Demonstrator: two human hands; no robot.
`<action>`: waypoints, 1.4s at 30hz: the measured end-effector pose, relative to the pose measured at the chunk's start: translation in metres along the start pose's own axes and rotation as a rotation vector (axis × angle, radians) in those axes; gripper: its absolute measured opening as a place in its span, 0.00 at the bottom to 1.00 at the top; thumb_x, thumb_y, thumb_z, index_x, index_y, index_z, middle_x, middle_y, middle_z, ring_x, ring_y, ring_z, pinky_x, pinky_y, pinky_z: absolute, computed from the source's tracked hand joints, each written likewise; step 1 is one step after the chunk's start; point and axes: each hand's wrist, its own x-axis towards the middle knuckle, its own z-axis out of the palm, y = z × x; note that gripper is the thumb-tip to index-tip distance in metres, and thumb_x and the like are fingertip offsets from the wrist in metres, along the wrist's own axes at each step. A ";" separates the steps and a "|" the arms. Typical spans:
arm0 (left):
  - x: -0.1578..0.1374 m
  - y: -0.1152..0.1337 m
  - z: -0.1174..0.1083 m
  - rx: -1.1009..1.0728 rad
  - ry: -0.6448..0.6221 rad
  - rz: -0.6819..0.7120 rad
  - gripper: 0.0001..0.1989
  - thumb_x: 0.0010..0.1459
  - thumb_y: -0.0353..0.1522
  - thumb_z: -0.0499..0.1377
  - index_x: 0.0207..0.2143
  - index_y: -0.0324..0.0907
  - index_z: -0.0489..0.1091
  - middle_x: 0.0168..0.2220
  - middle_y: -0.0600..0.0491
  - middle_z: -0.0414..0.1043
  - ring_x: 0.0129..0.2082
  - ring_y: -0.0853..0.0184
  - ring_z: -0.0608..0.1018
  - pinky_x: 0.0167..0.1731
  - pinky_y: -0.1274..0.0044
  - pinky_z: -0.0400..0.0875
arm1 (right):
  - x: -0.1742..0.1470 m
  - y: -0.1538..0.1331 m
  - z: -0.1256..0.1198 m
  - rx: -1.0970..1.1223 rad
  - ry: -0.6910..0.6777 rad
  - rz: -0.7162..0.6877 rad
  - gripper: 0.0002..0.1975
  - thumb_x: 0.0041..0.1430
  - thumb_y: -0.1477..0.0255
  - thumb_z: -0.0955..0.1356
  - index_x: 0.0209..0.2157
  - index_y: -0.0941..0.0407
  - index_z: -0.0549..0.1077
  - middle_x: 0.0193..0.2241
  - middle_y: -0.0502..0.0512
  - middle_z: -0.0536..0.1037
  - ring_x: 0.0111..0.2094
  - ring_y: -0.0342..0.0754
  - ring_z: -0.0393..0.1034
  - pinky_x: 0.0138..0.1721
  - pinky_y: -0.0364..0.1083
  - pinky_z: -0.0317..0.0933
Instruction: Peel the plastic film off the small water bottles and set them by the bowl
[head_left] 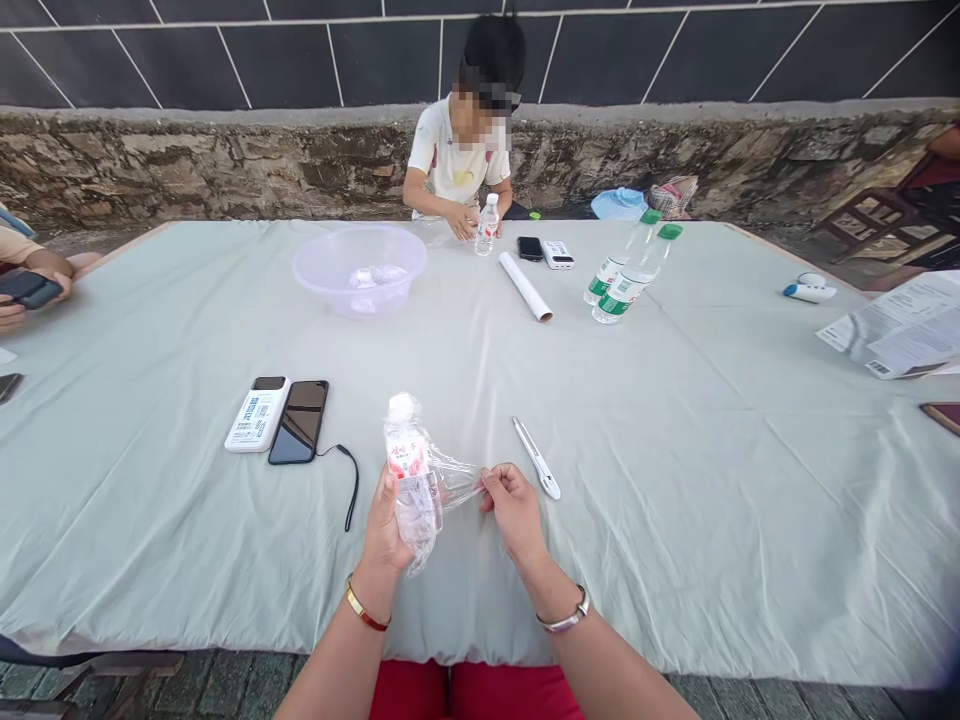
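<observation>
Left hand [388,525] gripping bottle [409,490], curled around its side, most fingers hidden; right hand [515,502] pinching film [457,484] thumb to finger, film stretching across from bottle. Bottle sitting in hand near cloth's [697,530] front edge, between phone [298,422] and cutter [536,458]; power bank [257,416] lying beside phone, roll [524,286] lying farther back

Desk [712,520], draped in pale grey-green cloth. One white power bank [255,425] lies beside a black smartphone [298,425]; dark wrist strap [352,490] attached. Two green-capped bottles [631,285] stand close together. Printed sheets [900,325] lie at right. Pale blue hat [619,204], beyond. Stone wall base [247,160], dark tiles [277,65] above.
</observation>
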 end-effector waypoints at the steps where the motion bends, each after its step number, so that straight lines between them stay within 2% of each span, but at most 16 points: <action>1: 0.000 0.001 0.000 0.017 -0.018 -0.004 0.24 0.44 0.44 0.68 0.43 0.44 0.71 0.34 0.50 0.75 0.33 0.61 0.79 0.35 0.68 0.75 | 0.001 -0.001 -0.001 -0.001 -0.023 0.007 0.13 0.53 0.60 0.66 0.23 0.54 0.63 0.19 0.46 0.70 0.18 0.42 0.61 0.25 0.44 0.59; 4: -0.001 0.002 0.001 0.104 -0.071 0.046 0.23 0.46 0.39 0.68 0.45 0.46 0.70 0.33 0.53 0.75 0.29 0.64 0.78 0.30 0.72 0.74 | 0.003 -0.010 -0.005 -0.019 -0.079 -0.056 0.15 0.51 0.58 0.67 0.35 0.54 0.67 0.33 0.54 0.76 0.27 0.46 0.69 0.30 0.47 0.64; 6: -0.002 0.003 0.004 0.171 -0.103 0.101 0.24 0.46 0.36 0.68 0.47 0.46 0.69 0.34 0.53 0.75 0.28 0.66 0.78 0.30 0.74 0.73 | 0.002 -0.019 -0.003 -0.039 -0.111 -0.189 0.23 0.51 0.56 0.67 0.46 0.53 0.66 0.45 0.59 0.74 0.39 0.50 0.71 0.39 0.50 0.65; 7: -0.003 0.003 0.006 0.198 -0.113 0.124 0.25 0.46 0.35 0.68 0.48 0.46 0.68 0.36 0.53 0.75 0.30 0.66 0.78 0.32 0.74 0.73 | 0.002 -0.023 -0.001 -0.055 -0.138 -0.264 0.26 0.50 0.56 0.68 0.49 0.53 0.65 0.47 0.60 0.73 0.43 0.51 0.70 0.42 0.51 0.64; 9: -0.005 0.002 0.008 0.240 -0.115 0.161 0.27 0.46 0.35 0.69 0.49 0.46 0.68 0.41 0.51 0.74 0.37 0.64 0.78 0.38 0.74 0.72 | 0.002 -0.032 0.006 -0.123 -0.219 -0.373 0.26 0.48 0.56 0.69 0.47 0.53 0.67 0.43 0.58 0.75 0.42 0.51 0.70 0.44 0.50 0.64; 11: -0.006 0.001 0.009 0.281 -0.094 0.183 0.27 0.46 0.35 0.68 0.50 0.45 0.68 0.44 0.50 0.73 0.41 0.63 0.77 0.41 0.74 0.71 | 0.002 -0.037 0.013 -0.207 -0.256 -0.420 0.17 0.50 0.56 0.69 0.36 0.54 0.70 0.31 0.52 0.76 0.34 0.48 0.69 0.38 0.47 0.64; 13: -0.006 0.001 0.007 0.303 -0.082 0.172 0.27 0.46 0.35 0.68 0.50 0.44 0.68 0.43 0.50 0.74 0.39 0.64 0.77 0.39 0.75 0.71 | 0.004 -0.039 0.017 -0.250 -0.219 -0.444 0.15 0.55 0.56 0.66 0.26 0.54 0.68 0.23 0.49 0.72 0.27 0.45 0.66 0.32 0.44 0.62; 15: -0.005 0.000 0.004 0.288 -0.107 0.141 0.26 0.47 0.37 0.68 0.49 0.43 0.68 0.38 0.51 0.74 0.33 0.67 0.77 0.33 0.77 0.71 | 0.007 -0.038 0.018 -0.241 -0.154 -0.468 0.17 0.58 0.57 0.64 0.22 0.54 0.66 0.20 0.48 0.70 0.25 0.43 0.64 0.30 0.43 0.61; 18: -0.004 -0.001 -0.001 0.246 -0.178 0.092 0.23 0.49 0.37 0.66 0.48 0.44 0.69 0.34 0.53 0.74 0.28 0.69 0.76 0.29 0.78 0.69 | 0.011 -0.036 0.017 -0.211 -0.121 -0.463 0.17 0.57 0.57 0.64 0.23 0.54 0.65 0.19 0.47 0.68 0.24 0.43 0.62 0.28 0.42 0.59; 24: -0.002 -0.003 -0.001 0.217 -0.221 0.043 0.18 0.53 0.37 0.64 0.45 0.42 0.69 0.34 0.51 0.74 0.28 0.68 0.76 0.27 0.77 0.70 | 0.009 -0.038 0.017 -0.179 -0.106 -0.394 0.16 0.57 0.59 0.64 0.22 0.54 0.64 0.18 0.46 0.66 0.22 0.42 0.61 0.26 0.42 0.57; 28: -0.001 0.000 0.001 0.201 -0.170 0.037 0.21 0.51 0.38 0.65 0.47 0.44 0.66 0.37 0.51 0.75 0.28 0.67 0.78 0.30 0.74 0.72 | 0.006 -0.037 0.016 -0.183 -0.053 -0.374 0.16 0.57 0.58 0.64 0.22 0.54 0.64 0.17 0.46 0.65 0.22 0.42 0.60 0.25 0.42 0.56; 31: -0.002 0.002 0.001 0.191 -0.107 0.040 0.23 0.50 0.37 0.66 0.47 0.46 0.64 0.36 0.54 0.75 0.28 0.67 0.78 0.31 0.73 0.74 | 0.004 -0.036 0.016 -0.186 -0.065 -0.375 0.17 0.57 0.58 0.64 0.22 0.54 0.64 0.16 0.45 0.64 0.21 0.41 0.59 0.24 0.41 0.56; 35: -0.004 0.000 0.002 0.167 -0.107 0.008 0.18 0.50 0.38 0.65 0.41 0.43 0.66 0.35 0.52 0.74 0.31 0.66 0.78 0.33 0.73 0.74 | 0.004 -0.034 0.017 -0.184 0.005 -0.396 0.16 0.58 0.58 0.63 0.22 0.54 0.64 0.17 0.45 0.64 0.21 0.41 0.56 0.24 0.41 0.55; 38: -0.003 -0.001 0.004 0.186 -0.100 0.008 0.16 0.51 0.37 0.65 0.41 0.43 0.67 0.34 0.53 0.74 0.30 0.67 0.78 0.31 0.75 0.73 | 0.005 -0.030 0.016 -0.228 0.091 -0.415 0.17 0.59 0.58 0.62 0.23 0.54 0.63 0.18 0.46 0.65 0.21 0.41 0.57 0.26 0.43 0.56; 40: -0.002 -0.001 0.004 0.233 -0.078 0.055 0.18 0.51 0.36 0.65 0.43 0.44 0.66 0.35 0.53 0.74 0.30 0.68 0.77 0.30 0.77 0.72 | 0.007 -0.030 0.014 -0.259 0.077 -0.461 0.15 0.60 0.58 0.61 0.27 0.54 0.65 0.22 0.49 0.69 0.25 0.44 0.62 0.30 0.44 0.60; 42: 0.000 0.000 0.003 0.301 -0.049 0.109 0.20 0.50 0.35 0.66 0.45 0.44 0.66 0.38 0.52 0.74 0.31 0.68 0.77 0.31 0.76 0.72 | 0.008 -0.032 0.012 -0.285 0.017 -0.560 0.16 0.58 0.56 0.62 0.36 0.54 0.68 0.33 0.55 0.74 0.35 0.49 0.68 0.39 0.48 0.63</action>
